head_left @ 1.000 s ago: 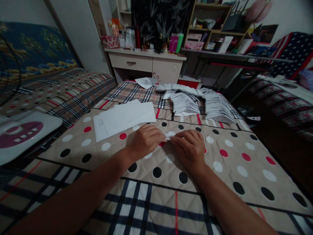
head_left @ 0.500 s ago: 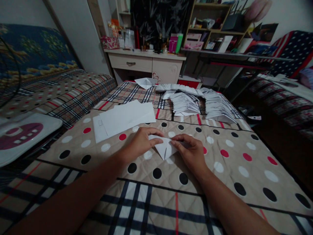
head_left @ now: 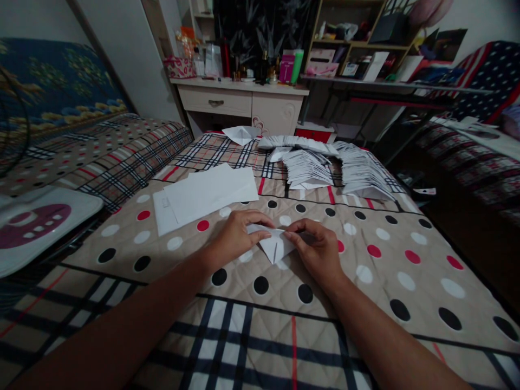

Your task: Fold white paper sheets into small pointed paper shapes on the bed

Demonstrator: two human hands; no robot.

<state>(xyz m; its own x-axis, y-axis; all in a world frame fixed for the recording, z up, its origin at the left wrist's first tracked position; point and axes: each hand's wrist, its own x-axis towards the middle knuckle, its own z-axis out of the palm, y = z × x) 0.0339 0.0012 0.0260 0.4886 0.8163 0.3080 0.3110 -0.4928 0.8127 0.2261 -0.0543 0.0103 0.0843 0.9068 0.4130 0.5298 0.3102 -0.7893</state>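
Observation:
A small folded piece of white paper [head_left: 275, 247] is held between my two hands just over the bedspread, its point towards me and a dark slit down its middle. My left hand [head_left: 239, 235] pinches its left side, thumb in front and fingers behind. On the right side, my right hand [head_left: 314, 246] grips it the same way near the top edge. The fingertips behind the paper are partly hidden. Beyond my left hand lie flat white paper sheets [head_left: 211, 189], overlapping one another.
Stacks of folded white paper [head_left: 309, 169] and a further stack [head_left: 365, 173] lie at the bed's far right. One folded paper [head_left: 241, 135] rests at the far edge. A white dresser [head_left: 219, 103] stands behind. At left is a white board-like object [head_left: 81, 208].
The folded paper has tilted slightly between my fingers. Both hands keep almost the same place and grip; the camera view has shifted a little.

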